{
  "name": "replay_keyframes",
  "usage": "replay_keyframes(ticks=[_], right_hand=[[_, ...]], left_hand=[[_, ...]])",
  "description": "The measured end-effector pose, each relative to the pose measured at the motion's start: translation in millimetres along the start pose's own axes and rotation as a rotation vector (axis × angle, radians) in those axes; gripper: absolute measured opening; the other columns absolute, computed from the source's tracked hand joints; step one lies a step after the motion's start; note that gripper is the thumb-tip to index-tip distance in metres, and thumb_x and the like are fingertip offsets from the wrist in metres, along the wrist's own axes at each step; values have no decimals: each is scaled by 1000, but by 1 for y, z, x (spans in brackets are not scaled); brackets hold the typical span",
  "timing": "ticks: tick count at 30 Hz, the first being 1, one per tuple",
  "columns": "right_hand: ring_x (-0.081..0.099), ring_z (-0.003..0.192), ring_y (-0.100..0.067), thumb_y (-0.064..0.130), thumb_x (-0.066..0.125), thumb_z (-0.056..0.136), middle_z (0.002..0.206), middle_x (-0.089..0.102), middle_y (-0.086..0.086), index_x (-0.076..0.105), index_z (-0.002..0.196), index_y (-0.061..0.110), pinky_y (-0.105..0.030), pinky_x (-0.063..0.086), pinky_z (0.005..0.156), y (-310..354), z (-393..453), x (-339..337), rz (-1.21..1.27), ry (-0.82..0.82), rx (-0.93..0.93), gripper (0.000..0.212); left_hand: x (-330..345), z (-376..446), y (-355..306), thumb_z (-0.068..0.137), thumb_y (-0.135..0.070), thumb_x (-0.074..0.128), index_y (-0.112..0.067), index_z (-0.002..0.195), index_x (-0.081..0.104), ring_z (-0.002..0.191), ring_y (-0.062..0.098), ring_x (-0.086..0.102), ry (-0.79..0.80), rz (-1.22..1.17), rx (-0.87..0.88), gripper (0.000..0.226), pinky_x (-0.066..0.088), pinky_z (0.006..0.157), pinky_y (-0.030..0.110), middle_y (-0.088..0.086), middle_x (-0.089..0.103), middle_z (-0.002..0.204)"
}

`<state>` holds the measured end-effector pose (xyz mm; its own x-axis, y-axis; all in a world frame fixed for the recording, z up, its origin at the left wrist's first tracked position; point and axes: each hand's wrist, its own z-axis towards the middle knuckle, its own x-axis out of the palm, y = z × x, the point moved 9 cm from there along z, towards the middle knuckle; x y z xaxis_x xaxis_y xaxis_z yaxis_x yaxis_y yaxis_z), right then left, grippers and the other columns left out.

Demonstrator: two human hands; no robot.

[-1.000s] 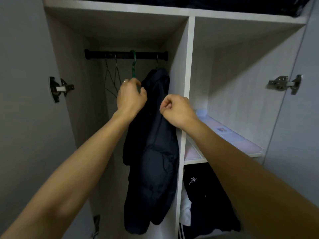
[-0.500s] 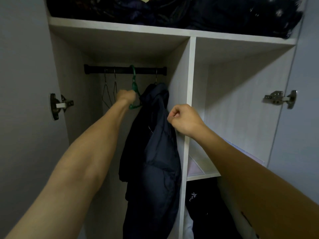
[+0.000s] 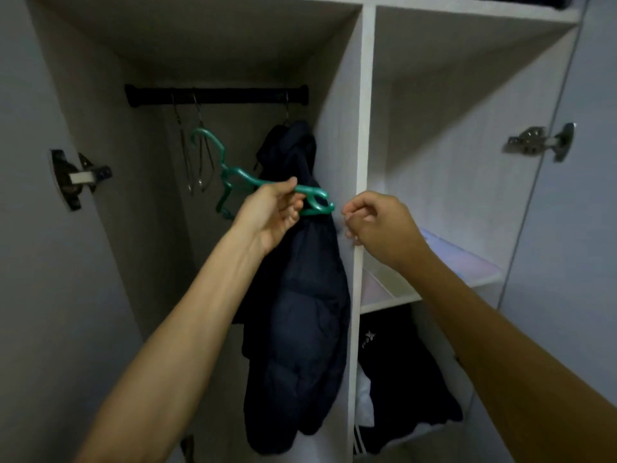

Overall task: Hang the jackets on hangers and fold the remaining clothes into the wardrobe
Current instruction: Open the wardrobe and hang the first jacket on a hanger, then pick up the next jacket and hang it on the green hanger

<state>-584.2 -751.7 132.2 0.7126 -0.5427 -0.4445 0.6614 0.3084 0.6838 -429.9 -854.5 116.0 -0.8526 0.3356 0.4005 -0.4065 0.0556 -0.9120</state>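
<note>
- Inside the open wardrobe (image 3: pixel 362 128), a white upright panel splits a left hanging bay from shelved compartments on the right.
- Dark puffer jacket (image 3: pixel 300 295) hangs from the black rail (image 3: pixel 217 95) at the bay's right end, against the upright panel, its hem low in the bay.
- Dark folded clothes (image 3: pixel 404 379) with white stripes and a small star logo lie in the lower right compartment, under the white shelf (image 3: pixel 434 289).
- Left hand (image 3: pixel 270 218) holds the green plastic hanger (image 3: pixel 233 172) off the rail, tilted, fingers (image 3: pixel 283 188) curled round one of its arms, in front of the jacket.
- Right hand (image 3: pixel 374 222) hovers just beside the hanger's end, fingers curled loosely together, holding nothing.
- Two thin wire hangers (image 3: pixel 197 152) dangle bare from the rail's left part.
- Metal hinges (image 3: pixel 541 142) sit on both doors.
</note>
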Motion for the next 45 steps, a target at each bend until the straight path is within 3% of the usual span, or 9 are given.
replay_keyframes(ticks=[3, 10, 17, 21, 27, 32, 37, 41, 45], right_hand=[[70, 76, -21, 12, 58, 91, 84, 73, -3, 70, 96, 17, -42, 59, 74, -12, -43, -8, -17, 10, -32, 15], [63, 75, 11, 11, 70, 91, 92, 69, 7, 73, 108, 5, -5, 47, 72, -32, -201, -46, -88, -64, 102, 19], [69, 80, -13, 13, 64, 93, 96, 75, 0, 76, 106, 12, -43, 57, 81, -41, -441, -136, -162, -415, 503, 18], [67, 73, -20, 20, 58, 91, 79, 71, 3, 74, 95, 20, -49, 56, 77, -14, -592, -173, -156, -649, 722, 17], [69, 76, -32, 5, 56, 96, 84, 71, -14, 71, 87, 20, -48, 60, 75, 57, -819, -181, -125, -1136, 1052, 23], [69, 70, -24, 2, 55, 97, 80, 70, -14, 70, 76, 16, -31, 60, 60, 138, -970, -143, -87, -1554, 1249, 29], [66, 69, -26, 2, 55, 98, 80, 69, -16, 70, 81, 11, -29, 58, 58, 206, -1062, -72, -65, -1993, 1313, 24], [64, 67, -18, 3, 54, 99, 77, 67, -9, 71, 89, 3, -26, 58, 58, 256, -1104, -6, -61, -2316, 1349, 20], [64, 71, -18, 5, 54, 99, 89, 69, -17, 70, 97, -1, -21, 54, 54, 293, -1125, 34, -73, -2582, 1333, 17]], left_hand=[[8, -38, 42, 93, -16, 65, -12, 75, 60, 50, 5, 55, 23, 34, -30, 19, 45, 50, 14, -1, 62, 59], [40, -147, 151, 90, -18, 69, -13, 80, 62, 61, 10, 64, 159, 135, -169, 13, 52, 57, 19, 4, 71, 72], [108, -339, 280, 91, -18, 65, -8, 83, 67, 60, 8, 68, 464, 188, -602, 12, 55, 57, 19, 1, 72, 68], [137, -470, 336, 96, -18, 58, -11, 87, 66, 63, 9, 67, 706, 282, -836, 14, 53, 60, 22, 0, 73, 71], [140, -658, 395, 96, -28, 57, -9, 101, 64, 76, 18, 64, 1125, 610, -1149, 21, 50, 72, 28, 4, 74, 81], [127, -770, 409, 99, -28, 56, -11, 91, 63, 75, 21, 64, 1460, 860, -767, 20, 52, 71, 31, 9, 72, 86], [117, -884, 391, 88, -24, 71, -16, 94, 67, 81, 9, 63, 2139, 798, 33, 11, 49, 75, 20, -5, 68, 90], [90, -974, 392, 76, -48, 73, -20, 123, 60, 117, 21, 52, 2609, 616, 584, 56, 45, 99, 37, 2, 55, 126], [48, -1044, 404, 75, -62, 69, -33, 156, 13, 151, 26, 4, 2928, 413, 1212, 103, 8, 122, 44, 4, 7, 164]])
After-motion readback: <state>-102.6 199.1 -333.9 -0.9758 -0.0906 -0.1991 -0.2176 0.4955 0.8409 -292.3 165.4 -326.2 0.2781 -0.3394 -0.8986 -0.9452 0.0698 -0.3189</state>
